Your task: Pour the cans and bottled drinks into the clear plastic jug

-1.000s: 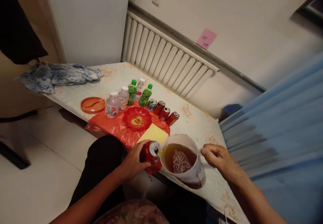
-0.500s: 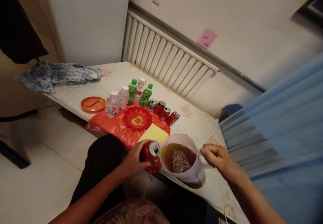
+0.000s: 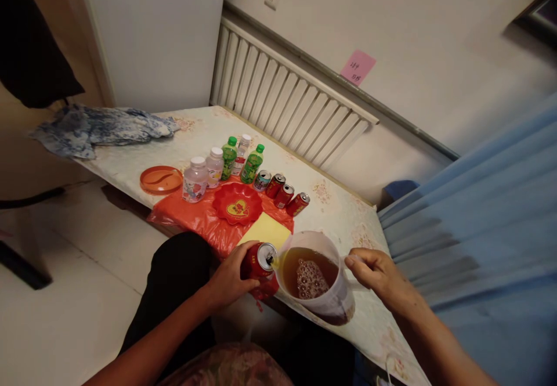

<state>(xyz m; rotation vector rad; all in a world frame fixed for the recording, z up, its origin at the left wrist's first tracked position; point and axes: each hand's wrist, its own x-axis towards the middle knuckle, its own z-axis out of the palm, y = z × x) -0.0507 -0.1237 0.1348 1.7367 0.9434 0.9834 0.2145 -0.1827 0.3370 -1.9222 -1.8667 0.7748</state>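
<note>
One red can [image 3: 256, 264], tipped with its open top at the rim of a white jug [image 3: 337, 305], is clasped in the left hand [image 3: 227, 284] at the table's [image 3: 339, 212] near edge. Brown drink [image 3: 289, 267] with a patch of foam fills the jug, and the right hand [image 3: 378, 276] curls round its handle. Beyond are four cans [image 3: 285, 195] in a row and five capped bottles [image 3: 228, 161].

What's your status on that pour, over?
Left hand shut on red can, tipped to pitcher rim. Right hand on pitcher handle. Pitcher holds foaming brown liquid. Yellow sheet behind can, not in the way.
</note>
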